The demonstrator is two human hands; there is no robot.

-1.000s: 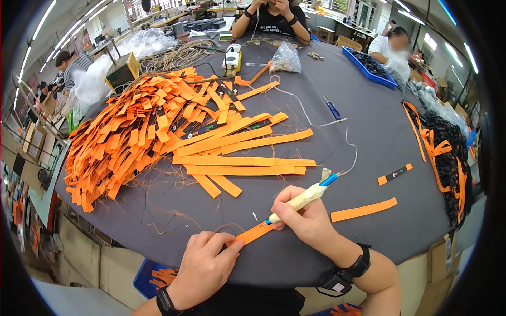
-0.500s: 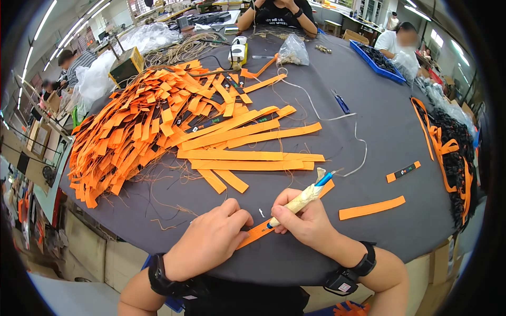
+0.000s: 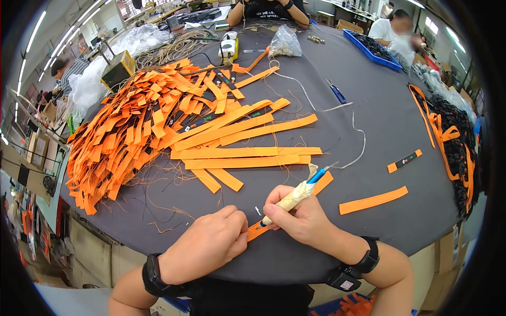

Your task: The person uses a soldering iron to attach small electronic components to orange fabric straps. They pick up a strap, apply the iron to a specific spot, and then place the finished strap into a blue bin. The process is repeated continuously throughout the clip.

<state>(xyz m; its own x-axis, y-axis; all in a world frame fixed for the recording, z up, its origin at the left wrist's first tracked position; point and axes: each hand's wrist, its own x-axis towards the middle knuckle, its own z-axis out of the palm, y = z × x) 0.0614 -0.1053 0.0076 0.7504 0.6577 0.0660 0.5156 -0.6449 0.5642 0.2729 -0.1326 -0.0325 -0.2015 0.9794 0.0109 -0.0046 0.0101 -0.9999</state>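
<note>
An orange webbing strap [image 3: 256,231] lies slantwise on the dark tabletop in front of me, passing beneath my right hand [image 3: 303,218]. That hand grips a pen-shaped tool [image 3: 291,199] wrapped in cream tape, with blue showing at both ends. The tool leans, its lower tip at the strap. A thin pale cord [image 3: 363,139] runs over the table to the tool's upper end. My left hand [image 3: 205,239] is closed at the strap's near end, fingers curled under and partly hidden. A small white scrap [image 3: 258,211] lies just beyond the strap.
A large heap of orange straps [image 3: 118,142] covers the left side. To the right are a loose strap [image 3: 374,200], a labelled strap [image 3: 405,161] and blue snips [image 3: 338,94]. A blue tray [image 3: 371,50] stands far right. Other people sit around the table.
My left hand has shifted slightly left, its fingers curled tighter. The tool's tip has moved slightly left along the strap. The whole view has shifted a little.
</note>
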